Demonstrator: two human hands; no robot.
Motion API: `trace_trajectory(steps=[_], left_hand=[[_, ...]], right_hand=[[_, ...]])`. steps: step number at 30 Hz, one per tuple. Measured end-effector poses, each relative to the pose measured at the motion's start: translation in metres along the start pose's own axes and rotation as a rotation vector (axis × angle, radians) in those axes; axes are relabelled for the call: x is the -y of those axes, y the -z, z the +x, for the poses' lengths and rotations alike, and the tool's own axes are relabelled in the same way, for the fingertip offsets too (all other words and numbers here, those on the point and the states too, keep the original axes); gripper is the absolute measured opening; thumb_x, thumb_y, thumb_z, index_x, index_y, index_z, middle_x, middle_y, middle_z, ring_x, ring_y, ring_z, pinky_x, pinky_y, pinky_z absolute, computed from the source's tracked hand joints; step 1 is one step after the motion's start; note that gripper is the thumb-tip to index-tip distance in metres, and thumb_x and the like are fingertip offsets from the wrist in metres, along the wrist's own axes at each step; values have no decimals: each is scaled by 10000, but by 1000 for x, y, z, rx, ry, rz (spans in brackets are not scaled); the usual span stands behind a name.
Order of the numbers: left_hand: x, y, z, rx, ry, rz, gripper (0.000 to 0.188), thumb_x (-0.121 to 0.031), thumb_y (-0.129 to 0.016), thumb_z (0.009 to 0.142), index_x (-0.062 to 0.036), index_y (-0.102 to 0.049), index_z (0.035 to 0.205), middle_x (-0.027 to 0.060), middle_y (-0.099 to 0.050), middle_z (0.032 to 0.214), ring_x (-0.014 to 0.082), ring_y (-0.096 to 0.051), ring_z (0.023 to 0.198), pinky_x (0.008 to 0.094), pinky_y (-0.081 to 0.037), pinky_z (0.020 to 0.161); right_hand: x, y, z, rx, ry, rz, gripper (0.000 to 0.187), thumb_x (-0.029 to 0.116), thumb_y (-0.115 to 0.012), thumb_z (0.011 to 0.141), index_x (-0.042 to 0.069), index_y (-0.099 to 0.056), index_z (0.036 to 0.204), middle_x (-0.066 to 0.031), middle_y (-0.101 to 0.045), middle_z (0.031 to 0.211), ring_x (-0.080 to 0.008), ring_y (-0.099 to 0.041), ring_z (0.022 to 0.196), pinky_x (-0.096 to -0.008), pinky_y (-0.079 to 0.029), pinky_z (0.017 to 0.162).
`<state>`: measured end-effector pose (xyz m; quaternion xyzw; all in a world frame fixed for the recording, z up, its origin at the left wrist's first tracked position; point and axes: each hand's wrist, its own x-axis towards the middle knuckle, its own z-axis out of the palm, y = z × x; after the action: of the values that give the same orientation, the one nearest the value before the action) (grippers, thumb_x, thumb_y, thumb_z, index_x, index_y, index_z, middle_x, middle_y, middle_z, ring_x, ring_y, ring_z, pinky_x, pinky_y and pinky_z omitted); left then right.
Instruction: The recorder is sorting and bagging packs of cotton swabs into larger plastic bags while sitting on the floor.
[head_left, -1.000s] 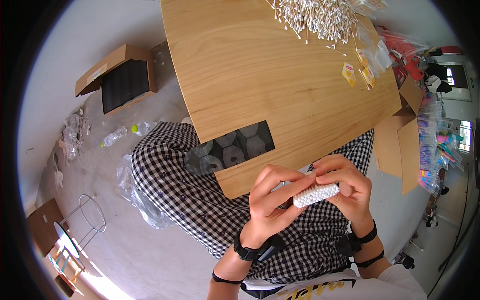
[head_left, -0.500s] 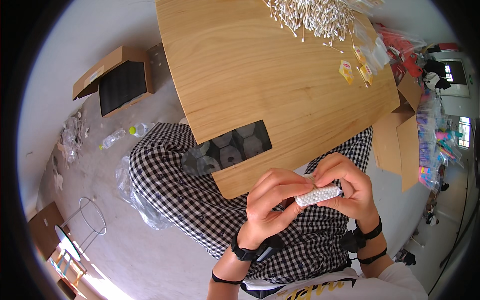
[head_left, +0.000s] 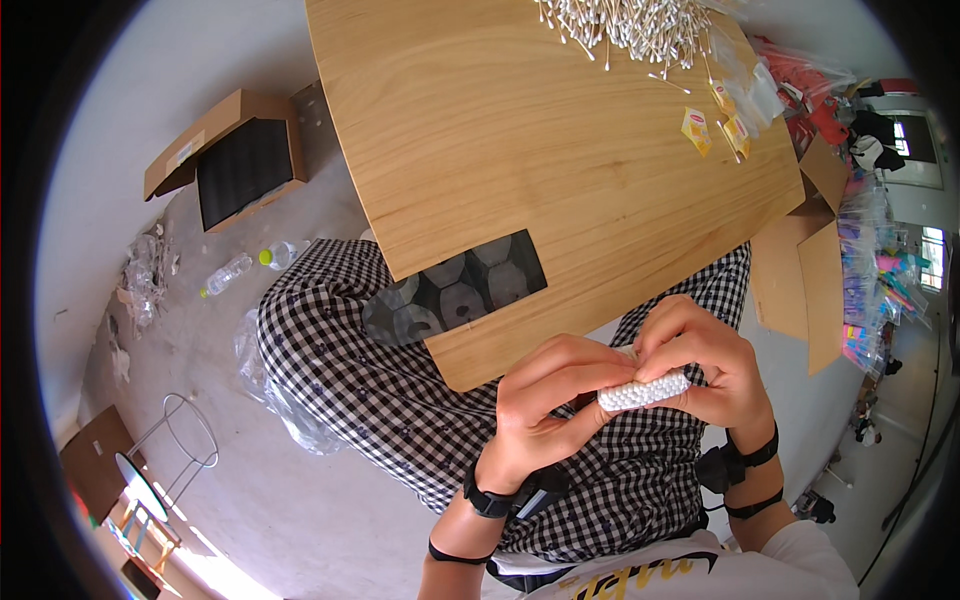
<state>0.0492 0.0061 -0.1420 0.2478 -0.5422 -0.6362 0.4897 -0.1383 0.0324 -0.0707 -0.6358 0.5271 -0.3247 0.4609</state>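
Between both hands, over my lap, is a packed bundle of cotton swabs (head_left: 643,391), its white tips lined up in rows and facing me. My left hand (head_left: 553,400) pinches its left end with the thumb below and fingers above. My right hand (head_left: 707,362) closes round the right end, fingertips bent over the top edge. Most of the sticks are hidden behind my fingers. At the table's far edge lies a large heap of loose cotton swabs (head_left: 640,28). Small yellow-and-white packets (head_left: 696,131) and clear plastic bags (head_left: 752,92) lie to its right.
The wooden table (head_left: 480,150) has a rectangular cut-out (head_left: 470,285) near me. An open cardboard box (head_left: 795,270) stands right, with bagged colourful goods (head_left: 875,270) beyond. On the left floor are another box (head_left: 235,140), plastic bottles (head_left: 228,275) and a round metal frame (head_left: 190,430).
Both hands and the bundle have shifted slightly right. The bundle's tip face is turned a little more toward me. My right fingers sit closer over its top.
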Motion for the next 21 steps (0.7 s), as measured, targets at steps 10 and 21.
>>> trace_trajectory(steps=[10, 21], left_hand=[[-3, 6, 5, 58, -84, 102, 212, 26, -703, 689, 26, -706, 901, 140, -684, 915, 266, -665, 849, 352, -541, 733], [3, 0, 0, -23, -33, 107, 250, 43, -733, 701, 3, -695, 945, 104, -675, 953, 219, -654, 828, 301, -518, 658]], right_hand=[[-3, -8, -5, -101, -21, 27, 202, 133, -775, 738, 103, -698, 922, -22, -625, 913, -178, -551, 839, -299, -423, 747], [-5, -5, -2, -95, -24, -1, 248, 119, -790, 720, 102, -707, 953, -28, -634, 923, -182, -560, 846, -296, -439, 732]])
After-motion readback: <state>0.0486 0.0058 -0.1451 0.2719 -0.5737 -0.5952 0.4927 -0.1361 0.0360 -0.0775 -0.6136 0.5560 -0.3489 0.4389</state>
